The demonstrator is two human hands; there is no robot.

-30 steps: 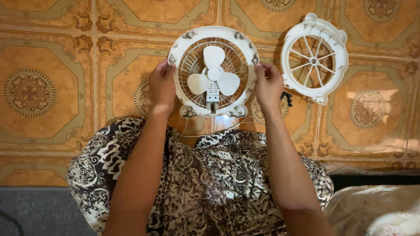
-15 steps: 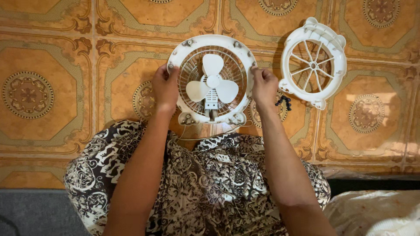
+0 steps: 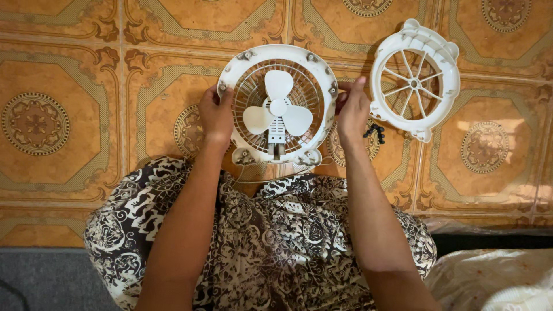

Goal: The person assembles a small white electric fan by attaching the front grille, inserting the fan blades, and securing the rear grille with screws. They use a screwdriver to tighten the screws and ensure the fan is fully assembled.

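A round white fan housing point(image 3: 277, 105) with a three-bladed propeller and a wire grille is held upright over the tiled floor in the head view. My left hand point(image 3: 215, 117) grips its left rim. My right hand point(image 3: 352, 112) rests at its right rim, fingers loosened and pointing up toward the gap beside it. A separate white fan cover ring point(image 3: 415, 78) with thin spokes lies on the floor to the right, just past my right hand.
Several small black screws point(image 3: 374, 132) lie on the orange patterned tile floor point(image 3: 75, 115) below the cover ring. A thin white cord point(image 3: 271, 175) trails from the fan onto my patterned lap cloth point(image 3: 276, 236). A pale cushion point(image 3: 495, 279) sits at bottom right.
The fan housing has shifted slightly down and left in view. My right hand has loosened from the rim, its fingers now stretched upward instead of wrapped on the edge.
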